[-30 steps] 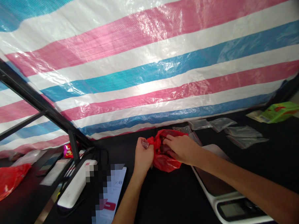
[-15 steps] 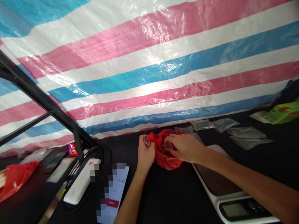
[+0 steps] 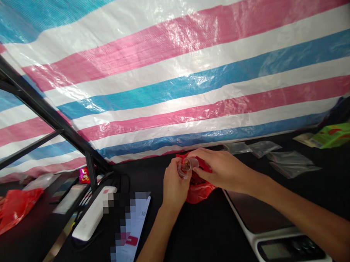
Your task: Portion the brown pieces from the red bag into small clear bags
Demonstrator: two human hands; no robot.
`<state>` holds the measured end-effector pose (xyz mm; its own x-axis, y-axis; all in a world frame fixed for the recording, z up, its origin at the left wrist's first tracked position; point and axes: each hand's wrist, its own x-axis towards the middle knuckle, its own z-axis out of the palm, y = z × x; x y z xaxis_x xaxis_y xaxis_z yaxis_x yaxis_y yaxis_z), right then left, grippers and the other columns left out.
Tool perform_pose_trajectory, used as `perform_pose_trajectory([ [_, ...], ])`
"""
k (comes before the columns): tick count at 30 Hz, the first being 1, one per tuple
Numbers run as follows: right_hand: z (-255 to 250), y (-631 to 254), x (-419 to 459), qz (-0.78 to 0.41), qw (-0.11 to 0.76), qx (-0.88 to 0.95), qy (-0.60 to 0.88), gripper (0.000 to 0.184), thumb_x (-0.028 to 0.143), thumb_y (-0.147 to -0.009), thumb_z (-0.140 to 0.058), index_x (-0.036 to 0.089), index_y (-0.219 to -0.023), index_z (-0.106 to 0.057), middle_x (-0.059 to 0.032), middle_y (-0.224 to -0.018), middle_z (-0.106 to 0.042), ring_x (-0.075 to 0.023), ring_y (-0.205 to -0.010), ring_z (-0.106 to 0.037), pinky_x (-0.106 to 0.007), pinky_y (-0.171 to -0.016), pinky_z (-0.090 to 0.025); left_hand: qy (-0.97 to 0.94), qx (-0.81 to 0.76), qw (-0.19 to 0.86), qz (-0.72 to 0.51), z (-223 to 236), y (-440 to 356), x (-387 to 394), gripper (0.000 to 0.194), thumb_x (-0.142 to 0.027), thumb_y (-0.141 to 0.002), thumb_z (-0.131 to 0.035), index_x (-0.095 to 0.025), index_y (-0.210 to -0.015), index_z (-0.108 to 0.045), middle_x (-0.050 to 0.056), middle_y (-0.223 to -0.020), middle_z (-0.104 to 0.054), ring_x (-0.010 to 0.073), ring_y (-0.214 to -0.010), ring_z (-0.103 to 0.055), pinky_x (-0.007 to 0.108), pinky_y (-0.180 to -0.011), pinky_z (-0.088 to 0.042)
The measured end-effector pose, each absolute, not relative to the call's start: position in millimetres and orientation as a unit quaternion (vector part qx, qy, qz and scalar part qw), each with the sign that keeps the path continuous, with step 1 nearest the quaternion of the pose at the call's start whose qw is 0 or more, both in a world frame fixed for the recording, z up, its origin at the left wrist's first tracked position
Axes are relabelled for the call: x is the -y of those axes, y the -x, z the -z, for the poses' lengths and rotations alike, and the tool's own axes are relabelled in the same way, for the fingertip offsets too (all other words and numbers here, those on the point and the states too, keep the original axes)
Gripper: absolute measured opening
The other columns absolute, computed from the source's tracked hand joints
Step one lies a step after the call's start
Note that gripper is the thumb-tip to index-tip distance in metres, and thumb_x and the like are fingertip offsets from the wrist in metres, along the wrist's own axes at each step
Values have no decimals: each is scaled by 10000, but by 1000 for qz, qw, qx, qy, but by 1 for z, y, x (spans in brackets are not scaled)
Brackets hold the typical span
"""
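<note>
on the dark counter (image 3: 208, 237): red bag (image 3: 199, 195), under the right hand (image 3: 221, 165), which grips a small clear cup (image 3: 193, 163), tilted, brown contents (image 3: 186, 164) apparently not yet out; left hand (image 3: 175, 185) grasping a clear container (image 3: 182, 173) at its mouth; clear pouches (image 3: 291, 162), flat, seemingly unfilled.

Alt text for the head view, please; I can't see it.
The right hand holds a small translucent cup close to clear plastic in the left hand, at a red bag. A scale lies right, a phone left.
</note>
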<state>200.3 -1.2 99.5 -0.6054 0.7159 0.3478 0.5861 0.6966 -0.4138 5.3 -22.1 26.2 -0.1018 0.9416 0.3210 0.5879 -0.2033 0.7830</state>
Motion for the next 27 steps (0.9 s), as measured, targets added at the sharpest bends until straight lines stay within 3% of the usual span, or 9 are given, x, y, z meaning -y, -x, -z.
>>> perform_pose_trajectory([
  [10, -81, -194, -1, -29, 246, 936, 251, 360, 104, -1015, -507, 252, -1307, -656, -78, -1379, -653, -248, -1195, -652, -418, -1038, -534, -631, -571, 254, -460, -25, -14, 26, 203, -297, -880, -706, -226, -1055, -632, 18, -960, -731, 190, -827, -676, 275, -742, -494],
  [17, -87, -196, -1, -16, 273, 912, 306, 335, 208, -1038, -526, 267, -1352, -625, -85, -1359, -643, -237, -1163, -673, -389, -1012, -547, -617, -565, 265, -480, -25, -13, 24, 177, -335, -914, -687, -238, -1025, -589, -12, -869, -703, 165, -765, -658, 253, -709, -471],
  [23, -78, -205, -6, -42, 123, 915, 382, 259, 215, -997, -548, 216, -1220, -679, -112, -1236, -684, -267, -1002, -731, -410, -889, -582, -588, -626, 220, -463, -19, -5, 17, 177, -381, -937, -668, -253, -987, -557, -12, -827, -694, 178, -744, -658, 259, -704, -457],
  [27, -58, -202, -6, -59, 92, 921, 374, 406, 215, -1004, -522, 225, -1398, -619, -146, -1341, -671, -313, -1121, -723, -444, -917, -583, -572, -646, 208, -460, -19, 0, 15, 182, -403, -939, -661, -259, -986, -560, -10, -844, -703, 184, -754, -666, 262, -706, -454],
])
